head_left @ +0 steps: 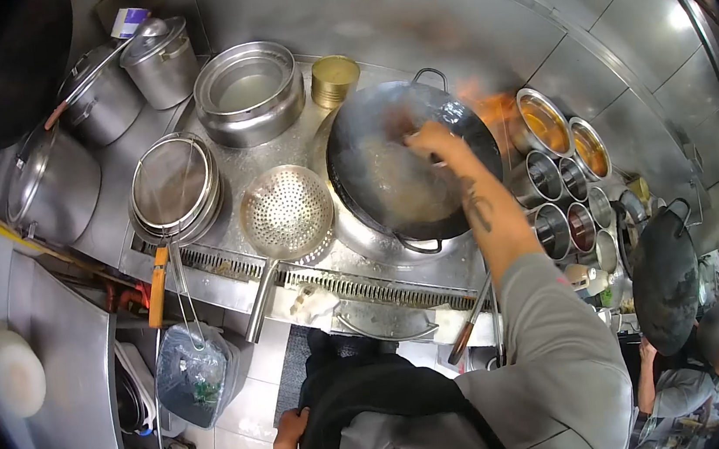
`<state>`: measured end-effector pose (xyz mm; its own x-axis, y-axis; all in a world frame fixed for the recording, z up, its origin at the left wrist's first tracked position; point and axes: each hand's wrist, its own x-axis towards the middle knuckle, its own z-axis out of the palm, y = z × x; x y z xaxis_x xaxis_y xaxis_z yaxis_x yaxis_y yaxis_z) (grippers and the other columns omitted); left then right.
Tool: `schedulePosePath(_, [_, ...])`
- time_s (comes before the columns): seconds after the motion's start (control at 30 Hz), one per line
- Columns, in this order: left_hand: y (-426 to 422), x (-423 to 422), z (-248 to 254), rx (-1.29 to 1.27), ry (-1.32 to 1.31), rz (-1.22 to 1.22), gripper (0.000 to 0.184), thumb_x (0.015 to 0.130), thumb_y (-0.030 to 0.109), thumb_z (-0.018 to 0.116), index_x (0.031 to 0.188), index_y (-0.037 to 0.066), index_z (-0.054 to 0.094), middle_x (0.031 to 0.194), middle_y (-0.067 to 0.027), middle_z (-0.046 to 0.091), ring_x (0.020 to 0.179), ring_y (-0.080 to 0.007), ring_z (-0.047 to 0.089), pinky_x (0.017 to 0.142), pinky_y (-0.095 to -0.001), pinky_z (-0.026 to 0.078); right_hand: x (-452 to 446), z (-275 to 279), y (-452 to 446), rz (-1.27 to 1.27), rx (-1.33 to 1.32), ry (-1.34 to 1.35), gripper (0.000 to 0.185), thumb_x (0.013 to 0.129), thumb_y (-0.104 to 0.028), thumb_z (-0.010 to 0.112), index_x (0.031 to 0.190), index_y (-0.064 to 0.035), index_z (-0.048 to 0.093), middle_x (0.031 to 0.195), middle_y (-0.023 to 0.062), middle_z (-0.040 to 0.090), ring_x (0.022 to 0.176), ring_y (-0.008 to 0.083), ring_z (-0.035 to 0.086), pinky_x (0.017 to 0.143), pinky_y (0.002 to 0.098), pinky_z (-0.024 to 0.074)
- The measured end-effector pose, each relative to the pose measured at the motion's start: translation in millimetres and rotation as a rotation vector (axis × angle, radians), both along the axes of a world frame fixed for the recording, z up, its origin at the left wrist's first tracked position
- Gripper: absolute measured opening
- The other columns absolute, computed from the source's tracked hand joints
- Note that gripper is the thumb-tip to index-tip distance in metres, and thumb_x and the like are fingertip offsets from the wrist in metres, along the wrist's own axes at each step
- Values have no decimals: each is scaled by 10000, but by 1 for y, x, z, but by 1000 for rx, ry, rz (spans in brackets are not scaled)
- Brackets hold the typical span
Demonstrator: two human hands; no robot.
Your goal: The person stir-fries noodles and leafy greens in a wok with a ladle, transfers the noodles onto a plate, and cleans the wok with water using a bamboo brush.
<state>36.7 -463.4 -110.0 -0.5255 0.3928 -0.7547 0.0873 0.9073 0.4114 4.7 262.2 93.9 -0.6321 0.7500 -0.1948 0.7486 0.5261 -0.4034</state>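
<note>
A large black wok (351, 160) with two loop handles stands on the stove, with steam over the pale, bubbling contents (404, 186). My right hand (437, 142) reaches over the wok with its fingers curled. A dark reddish-brown blur lies at the fingers, and steam hides what they grip. Low by my hip, my left hand (291, 426) rests against the black apron (356, 400). Its fingers look curled in, with nothing visible in them. A perforated strainer ladle (286, 210) lies on the stove left of the wok, its metal handle pointing toward me.
Flames (492, 110) rise behind the wok's right side. Sieves (171, 185), a steel pot (250, 96) and a gold tin (334, 81) stand to the left. Steel containers (550, 231) line the right. A co-worker (688, 387) holds another wok (665, 280). A bin (195, 373) stands below.
</note>
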Motion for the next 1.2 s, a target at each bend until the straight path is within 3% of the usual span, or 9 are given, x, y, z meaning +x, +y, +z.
schedulePosePath(0.07, [-3,5,-15,14,-31,58,549,836,435,536,967,-85,649,963,-325,616,983,-446,594,857,-457,459,-5,42,-82,-49,-217,34,403,778,-376,628,792,27,643,717,158,633,620,248,624,472,407,478])
schedulePosePath(0.2, [-3,2,-15,25,-99,93,590,844,453,505,1022,-97,625,1022,-345,594,1037,-443,573,892,-449,445,61,17,-105,233,40,-252,472,774,-451,608,858,8,673,822,251,652,778,372,653,723,432,515])
schedulePosePath(0.37, [30,-10,76,152,-94,116,628,832,469,514,1071,-104,606,1065,-349,583,1069,-445,559,927,-441,431,84,13,-5,208,213,-507,472,782,-416,606,873,42,671,871,268,649,813,387,661,739,443,532])
schedulePosePath(0.47, [26,-18,7,-9,-208,36,655,825,476,521,1097,-116,590,1102,-349,572,1096,-443,546,948,-434,421,56,31,-28,-54,31,-285,463,796,-417,581,869,31,674,865,278,644,785,395,660,710,449,530])
schedulePosePath(0.67, [25,-18,-16,-61,-144,4,658,830,461,523,1132,-123,568,1124,-339,570,1110,-429,545,953,-421,418,149,51,-50,84,-142,-414,541,767,-512,611,845,17,693,836,269,654,804,358,674,682,435,530])
schedulePosePath(0.73, [30,-27,-4,-21,-219,-7,643,835,457,519,1136,-108,572,1111,-331,580,1097,-427,554,945,-424,423,153,78,-22,-27,134,-555,562,758,-522,622,823,32,692,830,274,649,816,366,668,702,442,524])
schedulePosePath(1.0, [8,-14,-23,15,-187,3,598,845,456,516,1083,-84,610,1068,-327,596,1063,-435,567,919,-439,438,148,39,6,-78,36,-388,482,785,-403,624,945,49,670,989,295,625,973,393,622,863,430,488])
schedulePosePath(1.03, [10,-10,-22,14,-153,3,597,846,458,516,1074,-85,614,1065,-328,596,1062,-436,567,917,-440,438,145,-9,52,11,272,-330,484,770,-398,626,939,53,668,973,295,630,963,393,626,842,431,495])
schedulePosePath(1.2, [1,-2,-23,-17,-87,33,617,845,477,504,1077,-84,614,1071,-329,591,1065,-444,559,924,-442,434,12,-10,26,47,-33,48,546,742,-482,629,825,57,662,768,281,636,715,378,647,676,429,496])
